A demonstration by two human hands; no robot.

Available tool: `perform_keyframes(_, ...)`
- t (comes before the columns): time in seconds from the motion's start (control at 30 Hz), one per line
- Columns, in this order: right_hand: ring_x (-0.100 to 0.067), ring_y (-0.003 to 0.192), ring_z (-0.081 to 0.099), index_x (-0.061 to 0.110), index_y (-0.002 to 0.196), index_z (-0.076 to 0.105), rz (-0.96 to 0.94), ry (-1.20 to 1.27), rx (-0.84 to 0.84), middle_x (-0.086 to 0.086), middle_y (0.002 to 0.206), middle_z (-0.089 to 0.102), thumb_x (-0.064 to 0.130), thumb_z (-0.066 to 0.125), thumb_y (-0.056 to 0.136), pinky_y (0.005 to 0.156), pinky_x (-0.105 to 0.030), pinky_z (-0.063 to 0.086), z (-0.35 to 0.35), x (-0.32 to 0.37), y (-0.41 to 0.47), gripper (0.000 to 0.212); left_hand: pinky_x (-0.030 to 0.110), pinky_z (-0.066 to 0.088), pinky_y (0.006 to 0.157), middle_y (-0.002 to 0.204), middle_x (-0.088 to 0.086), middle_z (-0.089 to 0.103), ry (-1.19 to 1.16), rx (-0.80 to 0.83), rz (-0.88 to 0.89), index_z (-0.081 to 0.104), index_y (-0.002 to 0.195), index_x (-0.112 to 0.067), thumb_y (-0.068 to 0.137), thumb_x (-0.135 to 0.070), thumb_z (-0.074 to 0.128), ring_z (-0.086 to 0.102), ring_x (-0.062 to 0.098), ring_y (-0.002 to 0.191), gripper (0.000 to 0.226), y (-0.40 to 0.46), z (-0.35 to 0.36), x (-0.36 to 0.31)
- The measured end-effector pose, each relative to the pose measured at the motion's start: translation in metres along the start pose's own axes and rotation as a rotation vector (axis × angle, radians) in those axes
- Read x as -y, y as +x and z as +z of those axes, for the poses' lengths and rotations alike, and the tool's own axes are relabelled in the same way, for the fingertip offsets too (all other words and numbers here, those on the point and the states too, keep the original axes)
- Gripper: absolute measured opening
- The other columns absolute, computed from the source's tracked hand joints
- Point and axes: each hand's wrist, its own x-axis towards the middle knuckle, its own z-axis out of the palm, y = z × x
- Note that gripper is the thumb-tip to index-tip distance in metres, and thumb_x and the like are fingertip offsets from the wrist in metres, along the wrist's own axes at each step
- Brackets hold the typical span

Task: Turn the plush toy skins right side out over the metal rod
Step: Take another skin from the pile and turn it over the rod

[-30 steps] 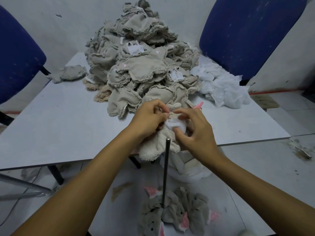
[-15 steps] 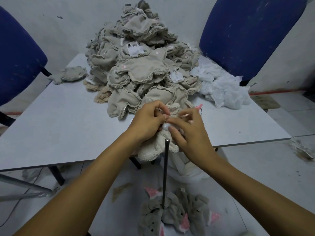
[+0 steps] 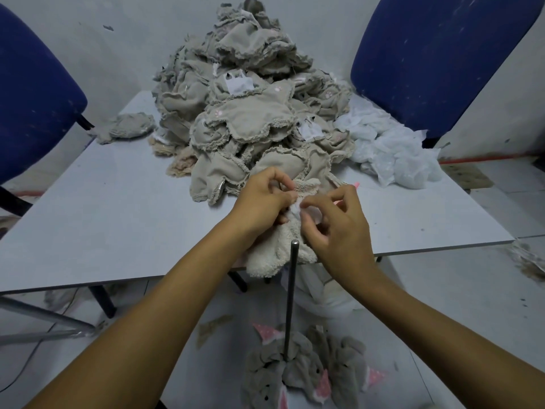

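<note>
A cream fluffy plush skin [image 3: 275, 249] hangs over the table's front edge, held between both hands. My left hand [image 3: 261, 200] pinches its upper edge with curled fingers. My right hand [image 3: 336, 222] pinches the white lining at the skin's opening, right beside the left fingertips. The upright metal rod [image 3: 290, 293] stands just in front of the skin, its tip level with the skin's lower part and bare. A big heap of beige inside-out skins [image 3: 250, 113] fills the table's far middle.
Grey turned skins with pink ears [image 3: 303, 376] lie around the rod's base on the floor. The grey table [image 3: 103, 208] has a lone skin [image 3: 129, 129] at far left and white stuffing [image 3: 392, 149] at far right. Blue chairs [image 3: 436, 54] flank the table.
Both hands have shifted slightly while working the skin's opening; the right fingers regripped the white lining closer to the left fingertips. The rod and the heap stay put.
</note>
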Motion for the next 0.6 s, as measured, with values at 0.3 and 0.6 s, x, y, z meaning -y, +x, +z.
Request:
perform_keyframes(0.3, -0.013, 0.073, 0.055, 0.020, 0.093, 0.074, 0.036, -0.050, -0.003, 0.002, 0.093, 0.055, 0.022, 0.075, 0.085, 0.054, -0.039, 0.051, 0.005, 0.002, 0.000, 0.009, 0.033, 0.053, 0.057, 0.066, 0.013, 0.054, 0.036, 0.025, 0.008, 0.059, 0.086, -0.013, 0.093, 0.003, 0.061, 0.055, 0.019, 0.053, 0.017, -0.003, 0.002, -0.001)
perform_keyframes(0.6, 0.001, 0.066, 0.058, 0.025, 0.127, 0.054, 0.020, 0.145, 0.289, 0.019, 0.079, 0.063, 0.024, 0.061, 0.097, 0.063, -0.018, 0.044, -0.011, -0.004, 0.004, 0.031, 0.042, 0.050, 0.059, 0.055, 0.000, 0.052, 0.115, -0.046, 0.038, 0.061, 0.086, -0.017, 0.092, -0.002, 0.064, 0.052, 0.017, 0.048, 0.017, 0.002, 0.001, 0.003)
